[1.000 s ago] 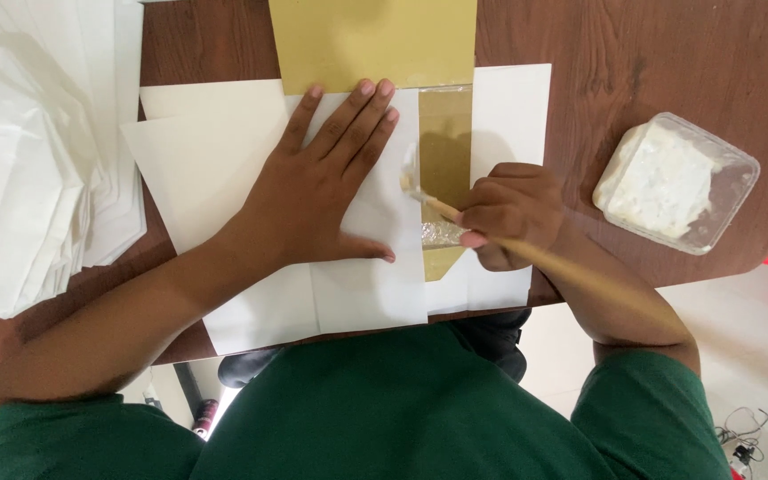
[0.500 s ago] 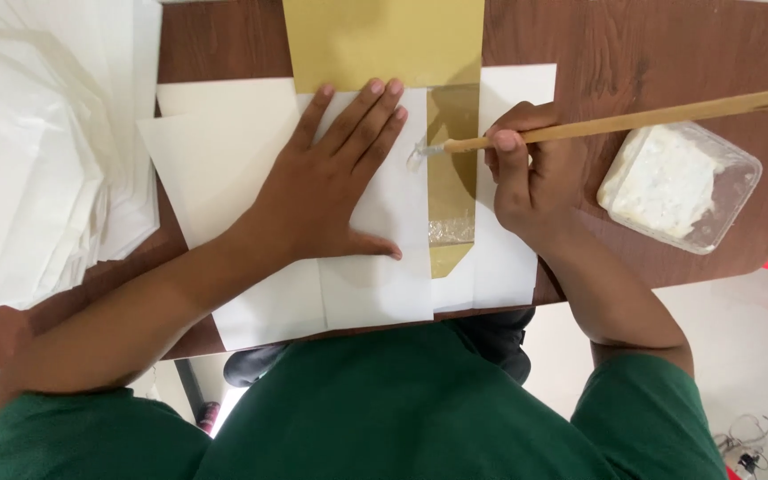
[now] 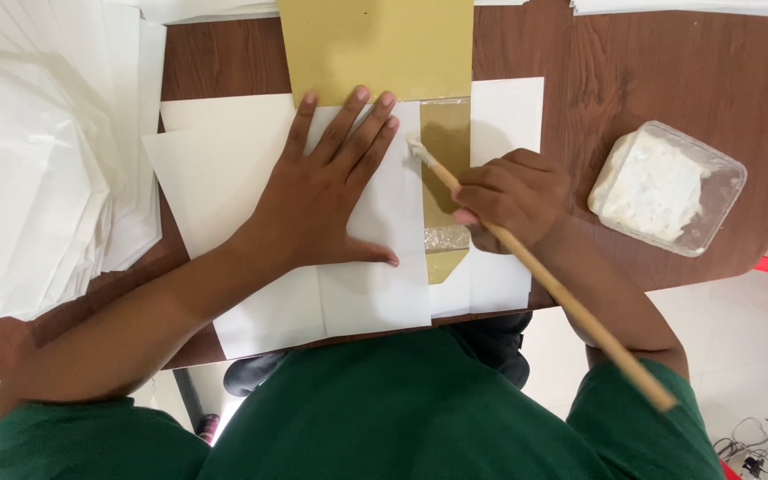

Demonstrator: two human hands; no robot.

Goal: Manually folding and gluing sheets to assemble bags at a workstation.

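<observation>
The gold paper strip (image 3: 445, 151) lies exposed between white sheets on the wooden tabletop (image 3: 651, 80), running down from a larger gold sheet (image 3: 375, 44) at the far edge. The right hand (image 3: 513, 197) is clamped around a wooden stick brush (image 3: 526, 258), its whitish tip resting at the strip's upper left edge, just beside the fingertips of the left hand (image 3: 326, 191). That left hand lies flat and spread, fingers apart, pressing a white sheet (image 3: 375, 284) down so only the strip shows. Lower on the strip there is a glossy wet-looking patch (image 3: 446, 238).

By the look of it, paste is being spread along the strip, with the white sheet serving as a mask. I'd judge the next stroke needs the brush drawn down the strip's length while the left palm keeps the mask from sliding.

A clear plastic tub of white paste (image 3: 664, 188) stands well apart to the right. A thick stack of white paper (image 3: 37, 169) sits to the left.
</observation>
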